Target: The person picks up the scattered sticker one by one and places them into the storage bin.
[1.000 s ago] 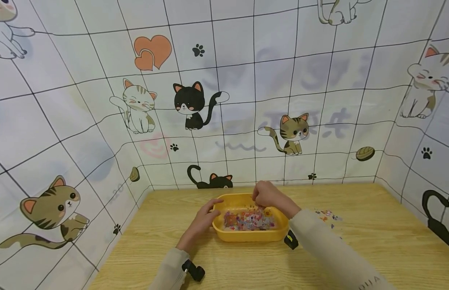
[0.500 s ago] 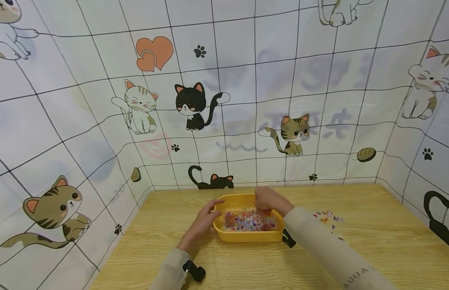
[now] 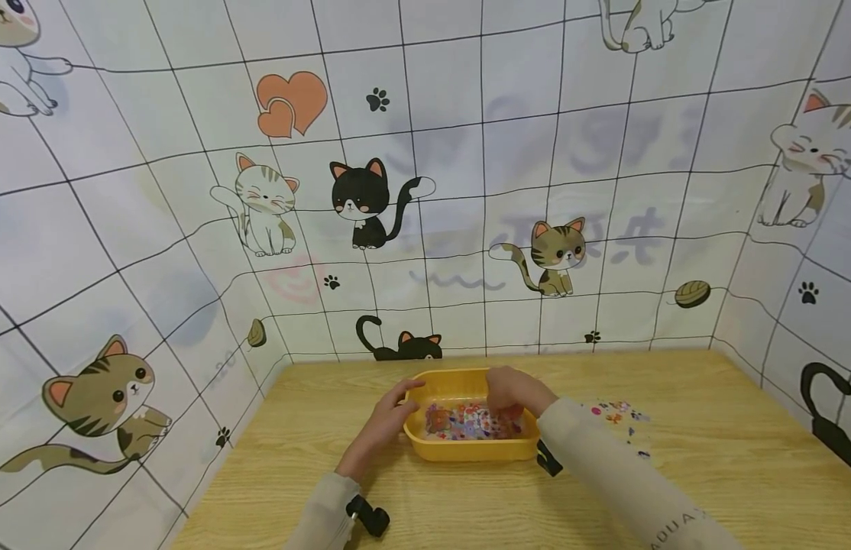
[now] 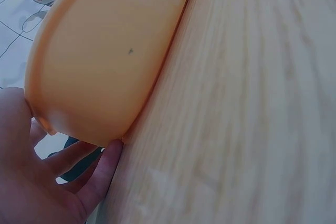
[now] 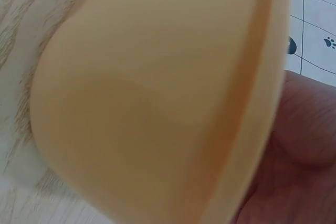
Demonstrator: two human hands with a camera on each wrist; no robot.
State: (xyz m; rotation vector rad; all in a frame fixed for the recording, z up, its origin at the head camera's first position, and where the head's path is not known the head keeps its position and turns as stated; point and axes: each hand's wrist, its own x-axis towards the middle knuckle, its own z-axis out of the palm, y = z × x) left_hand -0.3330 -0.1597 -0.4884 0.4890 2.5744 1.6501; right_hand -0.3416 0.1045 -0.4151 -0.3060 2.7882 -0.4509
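A yellow plastic basin (image 3: 477, 451) stands on the wooden table, with a layer of small colourful flat pieces (image 3: 460, 422) on its floor, like confetti or tiny stickers. My left hand (image 3: 387, 416) grips the basin's left end; in the left wrist view its fingers (image 4: 107, 169) press the outer wall low by the table. Over the right side reaches my right hand (image 3: 511, 391), bent at the knuckles, its fingertips down among the pieces. In the right wrist view the basin's wall (image 5: 142, 98) covers those fingertips, so I cannot tell what they hold.
Several loose colourful pieces (image 3: 618, 414) lie scattered on the table to the right of the basin. A white cloth wall (image 3: 453, 153) printed with cats and grid lines closes off the back and both sides. Black camera mounts (image 3: 369, 516) sit on the wrists.
My right hand has come down from above the basin's far rim into the pieces, moving slightly right. The left hand keeps its grip and the basin stays in place.
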